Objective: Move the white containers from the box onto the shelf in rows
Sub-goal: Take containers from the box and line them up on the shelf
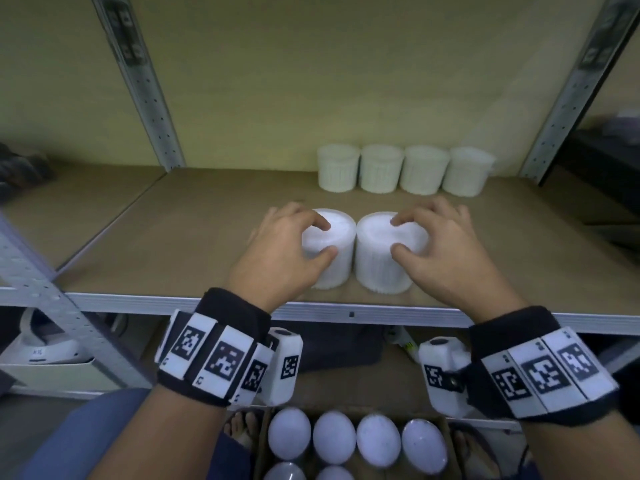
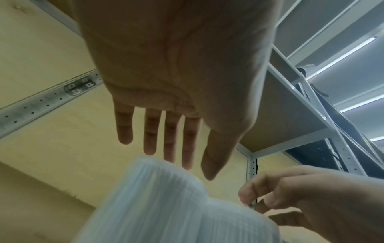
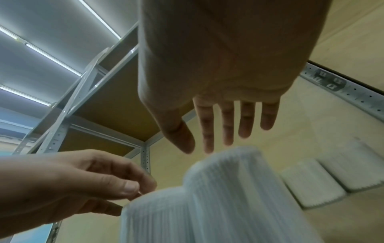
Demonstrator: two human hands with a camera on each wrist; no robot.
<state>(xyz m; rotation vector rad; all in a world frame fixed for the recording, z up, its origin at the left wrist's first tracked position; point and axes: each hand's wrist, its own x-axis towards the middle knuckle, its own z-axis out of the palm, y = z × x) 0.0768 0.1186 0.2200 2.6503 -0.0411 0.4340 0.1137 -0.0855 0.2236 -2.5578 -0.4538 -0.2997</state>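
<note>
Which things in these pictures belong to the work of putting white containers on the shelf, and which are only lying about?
Belong to the job:
- two white ribbed plastic containers at the shelf front, under the left hand and right hand
- row of four white containers at the back
- brown board shelf
- cardboard box of white containers

Lying about:
- white device on the lower left
- dark cloth under the shelf

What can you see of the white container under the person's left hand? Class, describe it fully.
The white container is a squat, upright cylinder with finely ribbed walls and a flat, round top, seemingly translucent plastic. It stands near the front edge of the brown shelf, beside a matching second container, nearly touching it. The left hand is over its top with fingers curved; the wrist view suggests the fingers are just off it.
</note>
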